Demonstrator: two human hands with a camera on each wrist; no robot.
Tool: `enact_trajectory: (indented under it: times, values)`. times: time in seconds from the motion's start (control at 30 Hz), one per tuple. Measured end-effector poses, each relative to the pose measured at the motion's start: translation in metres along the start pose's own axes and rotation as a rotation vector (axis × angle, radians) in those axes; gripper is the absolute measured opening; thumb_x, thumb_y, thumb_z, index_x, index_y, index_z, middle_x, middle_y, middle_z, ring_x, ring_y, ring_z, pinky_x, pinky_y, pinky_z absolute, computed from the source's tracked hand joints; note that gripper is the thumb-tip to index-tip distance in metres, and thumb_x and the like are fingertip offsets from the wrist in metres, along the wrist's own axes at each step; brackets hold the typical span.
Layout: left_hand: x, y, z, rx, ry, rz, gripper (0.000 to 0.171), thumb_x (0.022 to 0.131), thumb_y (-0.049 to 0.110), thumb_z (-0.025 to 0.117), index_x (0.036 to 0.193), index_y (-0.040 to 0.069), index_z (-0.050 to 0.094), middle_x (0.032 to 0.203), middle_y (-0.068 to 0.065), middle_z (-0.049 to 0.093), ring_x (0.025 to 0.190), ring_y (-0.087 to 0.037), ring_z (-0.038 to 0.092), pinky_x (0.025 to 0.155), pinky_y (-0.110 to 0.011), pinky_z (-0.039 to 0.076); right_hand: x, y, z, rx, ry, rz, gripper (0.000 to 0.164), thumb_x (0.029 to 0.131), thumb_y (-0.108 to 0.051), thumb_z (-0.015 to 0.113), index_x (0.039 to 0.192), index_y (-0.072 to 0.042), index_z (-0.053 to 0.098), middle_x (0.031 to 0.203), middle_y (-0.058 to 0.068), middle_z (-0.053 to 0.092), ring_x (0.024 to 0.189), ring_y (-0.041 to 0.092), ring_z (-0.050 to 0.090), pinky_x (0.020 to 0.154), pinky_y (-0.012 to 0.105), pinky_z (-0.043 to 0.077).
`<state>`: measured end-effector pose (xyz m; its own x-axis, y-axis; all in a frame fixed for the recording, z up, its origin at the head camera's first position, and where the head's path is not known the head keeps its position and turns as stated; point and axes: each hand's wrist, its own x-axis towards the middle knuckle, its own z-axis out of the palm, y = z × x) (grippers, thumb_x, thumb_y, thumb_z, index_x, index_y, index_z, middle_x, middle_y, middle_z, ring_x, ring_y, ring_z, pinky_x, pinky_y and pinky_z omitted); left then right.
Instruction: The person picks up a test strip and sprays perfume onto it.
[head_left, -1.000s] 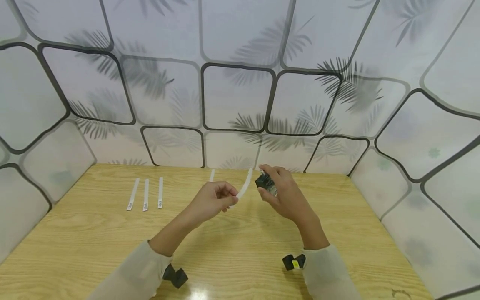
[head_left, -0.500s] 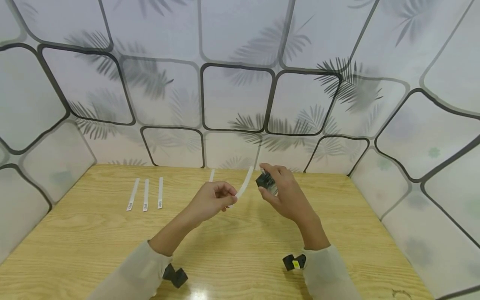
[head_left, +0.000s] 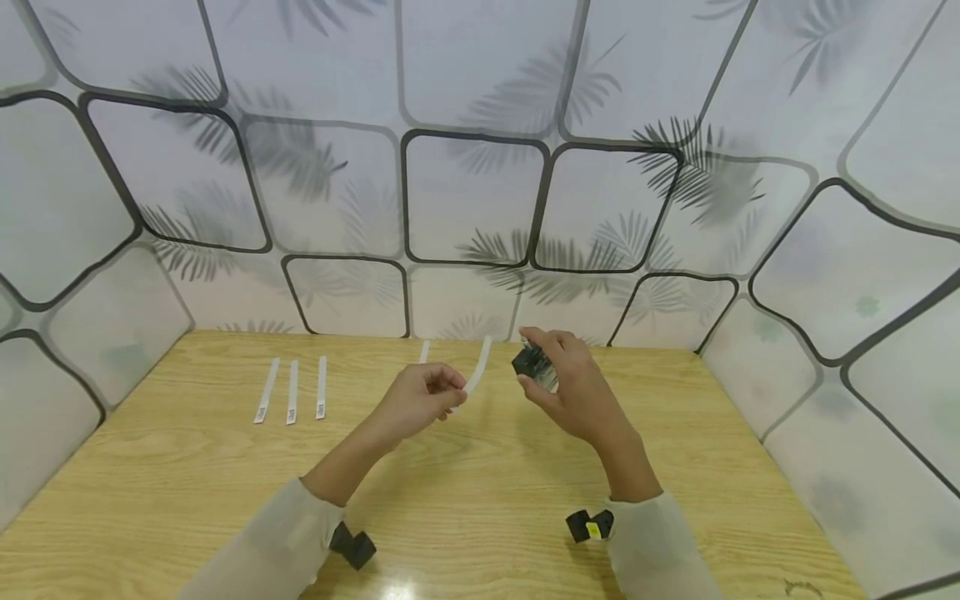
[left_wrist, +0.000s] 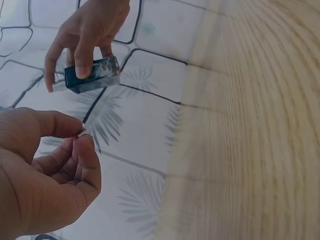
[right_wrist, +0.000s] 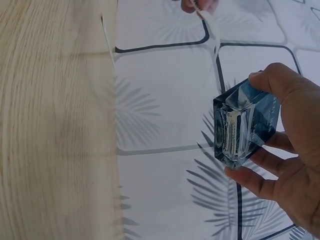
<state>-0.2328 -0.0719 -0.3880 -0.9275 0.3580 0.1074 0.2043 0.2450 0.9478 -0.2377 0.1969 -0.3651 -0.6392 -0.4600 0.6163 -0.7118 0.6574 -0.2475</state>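
My left hand (head_left: 420, 404) pinches the lower end of a white paper test strip (head_left: 478, 367) between thumb and index finger. The strip stands up over the table, curving a little, with its free end to the upper right. Across a small gap, my right hand (head_left: 568, 385) grips a dark blue-green glass perfume bottle (head_left: 528, 362), its index finger at the top and thumb below. In the right wrist view the bottle (right_wrist: 245, 120) is faceted and see-through. Part of it is hidden behind the fingers.
Three white strips (head_left: 292, 392) with small dark print lie side by side on the left of the wooden table (head_left: 465, 517). Another strip (head_left: 424, 351) lies behind my left hand, partly covered. A patterned wall covering (head_left: 472, 200) rises at the back edge.
My left hand has shifted slightly left with the test strip, widening the gap to the perfume bottle. The right hand and bottle have stayed nearly still.
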Motion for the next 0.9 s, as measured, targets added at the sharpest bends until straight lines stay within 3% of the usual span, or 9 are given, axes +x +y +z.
enact_trajectory:
  times: [0.37,0.57,0.9]
  values:
    - [0.01,-0.014,-0.005,-0.006,0.035,-0.055,0.012,0.099,0.006,0.066,0.107,-0.002,0.068,0.097,-0.019,0.068,0.079,-0.024,0.063,0.075,-0.036,0.06,0.001,0.001,-0.001,0.033,-0.023,-0.009,0.063,0.092,-0.018,0.078,0.148,-0.013,0.049,0.129,0.017,0.058,0.117,0.034,0.058,0.089,0.054,0.055]
    - [0.021,-0.03,-0.009,-0.004,0.076,-0.108,0.013,0.099,0.006,0.065,0.109,-0.002,0.068,0.102,-0.022,0.068,0.082,-0.027,0.064,0.073,-0.029,0.058,0.0,0.001,0.0,0.038,-0.03,-0.014,0.063,0.093,-0.018,0.077,0.149,-0.014,0.049,0.129,0.017,0.057,0.117,0.033,0.057,0.089,0.053,0.055]
    - [0.04,-0.048,-0.018,0.013,0.141,-0.185,0.015,0.099,0.006,0.065,0.109,-0.005,0.067,0.097,-0.016,0.068,0.076,-0.017,0.062,0.073,-0.027,0.058,0.001,0.001,-0.001,0.042,-0.026,-0.035,0.063,0.093,-0.019,0.077,0.149,-0.014,0.048,0.131,0.017,0.057,0.119,0.034,0.057,0.092,0.055,0.053]
